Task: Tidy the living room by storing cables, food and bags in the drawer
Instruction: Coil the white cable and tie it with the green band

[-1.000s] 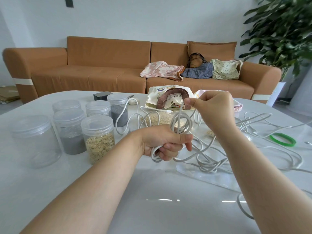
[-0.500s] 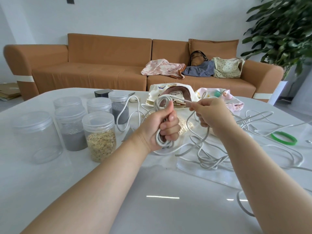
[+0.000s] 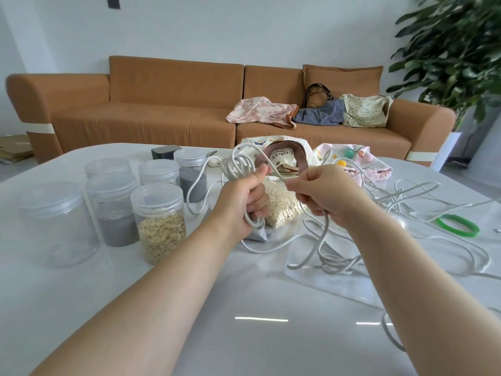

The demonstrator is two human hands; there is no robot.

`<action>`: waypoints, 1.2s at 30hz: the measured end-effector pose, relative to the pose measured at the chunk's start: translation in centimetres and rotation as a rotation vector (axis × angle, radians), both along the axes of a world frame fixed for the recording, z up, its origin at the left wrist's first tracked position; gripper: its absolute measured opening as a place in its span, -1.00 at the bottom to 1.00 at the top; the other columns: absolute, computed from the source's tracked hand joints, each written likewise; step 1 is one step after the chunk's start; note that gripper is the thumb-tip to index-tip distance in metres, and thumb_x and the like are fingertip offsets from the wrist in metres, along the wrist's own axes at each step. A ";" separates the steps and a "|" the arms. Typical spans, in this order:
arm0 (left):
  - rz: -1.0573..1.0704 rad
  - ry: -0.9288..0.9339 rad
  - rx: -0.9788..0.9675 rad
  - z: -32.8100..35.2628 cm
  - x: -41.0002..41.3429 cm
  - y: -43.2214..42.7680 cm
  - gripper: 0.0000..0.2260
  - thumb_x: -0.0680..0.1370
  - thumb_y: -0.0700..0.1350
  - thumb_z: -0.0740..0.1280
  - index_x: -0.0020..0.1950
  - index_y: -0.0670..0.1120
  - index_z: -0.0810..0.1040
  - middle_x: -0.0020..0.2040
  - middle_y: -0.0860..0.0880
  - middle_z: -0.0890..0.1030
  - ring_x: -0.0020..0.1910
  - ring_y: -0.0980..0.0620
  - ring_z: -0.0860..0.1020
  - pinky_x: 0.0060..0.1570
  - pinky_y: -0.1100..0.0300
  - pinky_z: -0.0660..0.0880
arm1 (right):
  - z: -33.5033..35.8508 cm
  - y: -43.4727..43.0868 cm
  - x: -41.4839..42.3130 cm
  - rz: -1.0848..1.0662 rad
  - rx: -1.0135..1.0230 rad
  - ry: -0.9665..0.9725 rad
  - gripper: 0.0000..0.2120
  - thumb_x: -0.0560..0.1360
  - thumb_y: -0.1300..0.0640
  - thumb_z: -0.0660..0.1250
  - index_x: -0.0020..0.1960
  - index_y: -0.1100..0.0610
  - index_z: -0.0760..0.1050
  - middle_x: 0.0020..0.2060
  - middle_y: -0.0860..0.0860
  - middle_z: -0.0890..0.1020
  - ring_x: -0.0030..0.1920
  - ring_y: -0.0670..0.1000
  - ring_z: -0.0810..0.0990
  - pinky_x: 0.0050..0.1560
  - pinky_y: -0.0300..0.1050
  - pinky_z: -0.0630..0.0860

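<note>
White table before sofa, left hand gripping coiled cable, right hand pinching its strand, jars left.

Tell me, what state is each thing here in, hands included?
left hand: grips the cable coil.
right hand: pinches the loose cable.
loose cable: tangled on the table.
oat jar: lidded, roughly half full.
big clear jar: lidded, apparently empty.
green ring: lying flat on the table.

Brown sofa, plant, maybe green band
</note>
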State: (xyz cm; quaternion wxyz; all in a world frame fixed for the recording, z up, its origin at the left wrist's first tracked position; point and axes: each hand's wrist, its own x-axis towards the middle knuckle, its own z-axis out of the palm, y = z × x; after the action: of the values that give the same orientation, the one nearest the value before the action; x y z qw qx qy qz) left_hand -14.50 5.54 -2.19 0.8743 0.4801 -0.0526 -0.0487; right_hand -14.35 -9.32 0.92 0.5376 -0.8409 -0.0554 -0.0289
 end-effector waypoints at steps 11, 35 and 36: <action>0.096 -0.048 0.056 0.2 0.3 0.0 -0.78 0.55 -0.10 0.31 -0.27 -0.13 0.41 -0.66 0.07 0.14 -0.68 0.15 0.10 -0.60 0.34 0.11 | 0.5 0.9 -0.7 0.175 -0.110 0.062 -0.62 0.40 0.24 0.45 -0.53 0.17 0.42 -0.61 0.05 0.41 -0.60 -0.02 0.17 -0.53 -0.26 0.14; 0.053 -0.018 -0.098 0.1 0.5 -0.4 -0.59 0.62 0.08 0.11 -0.37 -0.10 0.29 -0.51 0.03 0.40 -0.47 0.07 0.53 -0.25 0.19 0.50 | -1.1 0.2 0.2 0.370 -0.089 0.347 -0.66 0.53 0.25 0.29 -0.42 0.16 0.41 -0.50 0.05 0.45 -0.60 -0.09 0.30 -0.54 -0.26 0.27; 0.037 -0.015 -0.121 0.2 0.4 -0.5 -0.60 0.62 0.08 0.10 -0.35 -0.10 0.29 -0.52 0.03 0.39 -0.48 0.07 0.53 -0.27 0.19 0.52 | -1.2 0.1 0.2 0.382 -0.064 0.371 -0.68 0.55 0.30 0.25 -0.38 0.17 0.41 -0.49 0.05 0.45 -0.61 -0.10 0.30 -0.55 -0.27 0.28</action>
State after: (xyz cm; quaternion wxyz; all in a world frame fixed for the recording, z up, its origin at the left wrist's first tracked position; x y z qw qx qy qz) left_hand -14.12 5.03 -2.00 0.9020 0.4276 -0.0533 -0.0257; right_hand -14.11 -9.22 -0.28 0.5074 -0.8226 -0.1146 0.2296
